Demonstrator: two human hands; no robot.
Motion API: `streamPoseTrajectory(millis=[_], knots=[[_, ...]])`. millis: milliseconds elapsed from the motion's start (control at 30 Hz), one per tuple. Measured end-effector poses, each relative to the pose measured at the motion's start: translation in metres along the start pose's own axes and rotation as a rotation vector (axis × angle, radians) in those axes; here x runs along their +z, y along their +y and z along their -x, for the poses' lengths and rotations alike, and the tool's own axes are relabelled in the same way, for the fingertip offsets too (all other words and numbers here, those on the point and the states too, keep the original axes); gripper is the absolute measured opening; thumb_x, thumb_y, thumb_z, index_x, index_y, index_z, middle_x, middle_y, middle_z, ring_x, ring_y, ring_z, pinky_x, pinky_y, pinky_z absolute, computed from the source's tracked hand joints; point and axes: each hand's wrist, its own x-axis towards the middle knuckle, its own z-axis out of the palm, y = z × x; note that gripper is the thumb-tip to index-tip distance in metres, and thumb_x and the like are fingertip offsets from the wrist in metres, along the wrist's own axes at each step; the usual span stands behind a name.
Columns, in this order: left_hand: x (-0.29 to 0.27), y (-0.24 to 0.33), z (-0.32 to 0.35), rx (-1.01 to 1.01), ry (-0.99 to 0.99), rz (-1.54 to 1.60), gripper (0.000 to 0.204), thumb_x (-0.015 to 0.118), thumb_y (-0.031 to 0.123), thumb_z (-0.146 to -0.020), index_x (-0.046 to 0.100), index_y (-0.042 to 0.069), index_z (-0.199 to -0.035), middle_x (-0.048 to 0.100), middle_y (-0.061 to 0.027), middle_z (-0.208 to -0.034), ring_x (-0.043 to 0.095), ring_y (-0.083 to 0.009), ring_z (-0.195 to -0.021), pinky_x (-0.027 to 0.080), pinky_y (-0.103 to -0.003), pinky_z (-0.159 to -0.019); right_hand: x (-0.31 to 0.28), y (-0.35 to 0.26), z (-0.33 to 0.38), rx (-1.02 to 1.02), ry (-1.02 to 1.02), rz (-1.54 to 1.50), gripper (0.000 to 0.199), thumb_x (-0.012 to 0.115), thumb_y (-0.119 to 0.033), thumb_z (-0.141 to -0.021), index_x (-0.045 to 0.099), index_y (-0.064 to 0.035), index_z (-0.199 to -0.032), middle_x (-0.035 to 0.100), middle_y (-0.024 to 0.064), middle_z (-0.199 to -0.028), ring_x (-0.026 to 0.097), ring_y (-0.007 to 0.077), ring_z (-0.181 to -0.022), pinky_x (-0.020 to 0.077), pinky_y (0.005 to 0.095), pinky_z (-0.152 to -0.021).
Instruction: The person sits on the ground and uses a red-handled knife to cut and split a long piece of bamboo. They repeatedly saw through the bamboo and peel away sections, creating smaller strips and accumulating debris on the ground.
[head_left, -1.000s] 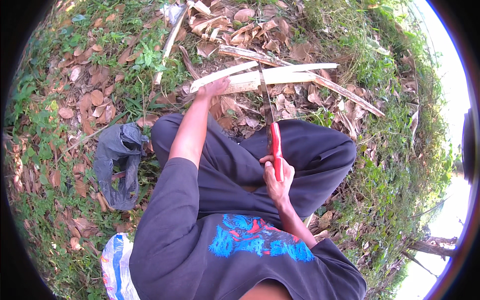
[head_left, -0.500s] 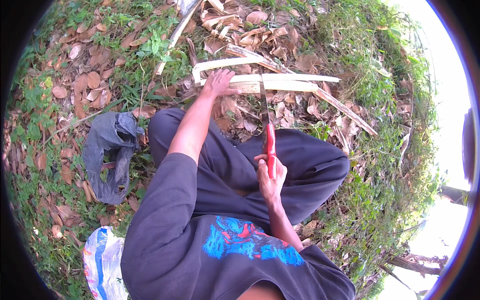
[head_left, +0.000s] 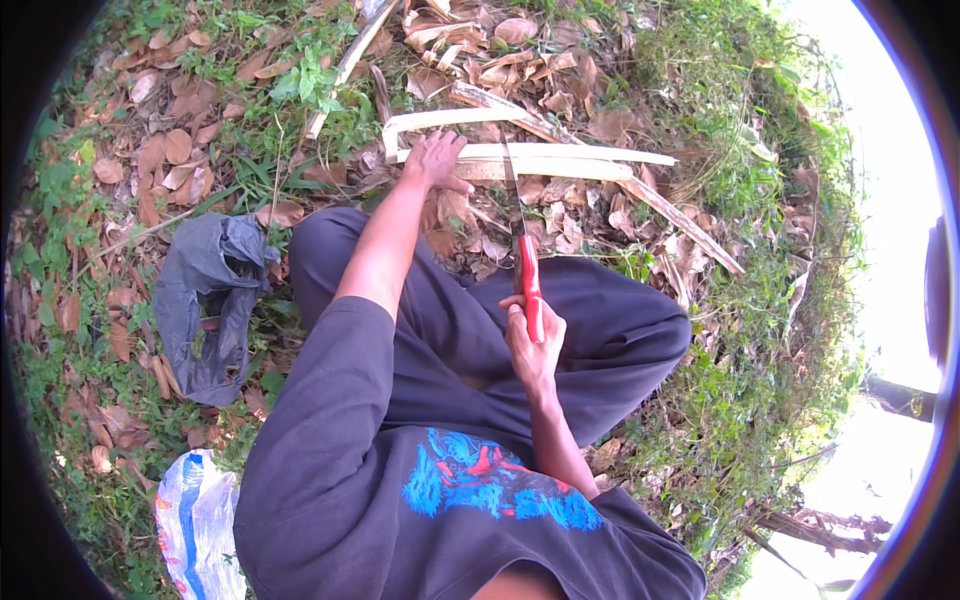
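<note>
Pale split wood strips lie crosswise on the leaf litter in front of my legs. My left hand holds them down near their left end, its fingers over the far side and its thumb on the near side. In my right hand is the red handle of a hand saw. Its long narrow dark blade points away from me and lies across the strips, to the right of my left hand. Another pale strip runs just beyond, joined to or touching them at the left.
A rough brown branch slants out under the strips to the right. Another stick lies at the far left. Beside my left knee is a crumpled dark plastic bag, with a white and blue bag nearer. Grass and dry leaves surround everything.
The saw and my right hand have shifted slightly left and toward me across the strips. My left hand stays on the wood. The whole view has shifted a little.
</note>
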Motion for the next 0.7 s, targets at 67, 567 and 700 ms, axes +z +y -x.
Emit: streamPoseTrajectory(millis=[67, 567, 700], knots=[[-0.001, 0.003, 0.001, -0.029, 0.039, 0.085, 0.092, 0.071, 0.071, -0.073, 0.052, 0.008, -0.138, 0.053, -0.0177, -0.137, 0.051, -0.0351, -0.130, 0.040, -0.056, -0.108, -0.001, 0.000, 0.000, -0.011, 0.000, -0.016, 0.015, 0.059, -0.007, -0.092, 0.070, 0.0030, -0.093, 0.053, -0.0012, -0.059, 0.046, 0.0040, -0.052, 0.0382, 0.0244, -0.050], [-0.025, 0.017, -0.003, 0.188, 0.121, 0.075, 0.043, 0.058, 0.043, -0.096, 0.066, 0.001, -0.103, 0.059, -0.0160, -0.102, 0.063, -0.0283, -0.097, 0.055, -0.043, -0.085, -0.040, -0.021, 0.036, -0.014, 0.080, -0.133, 0.016, 0.058, -0.006, -0.093, 0.070, 0.0036, -0.094, 0.049, -0.0053, -0.056, 0.043, 0.0011, -0.050, 0.0338, 0.0220, -0.048], [0.007, 0.016, 0.007, 0.301, 0.377, 0.026, 0.039, 0.067, 0.043, -0.090, 0.065, 0.014, -0.116, 0.060, -0.0141, -0.105, 0.062, -0.0272, -0.097, 0.054, -0.042, -0.085, -0.036, -0.015, 0.037, -0.018, 0.061, -0.110, 0.016, 0.058, -0.006, -0.093, 0.070, 0.0034, -0.094, 0.050, -0.0049, -0.056, 0.044, 0.0018, -0.050, 0.0347, 0.0225, -0.048]])
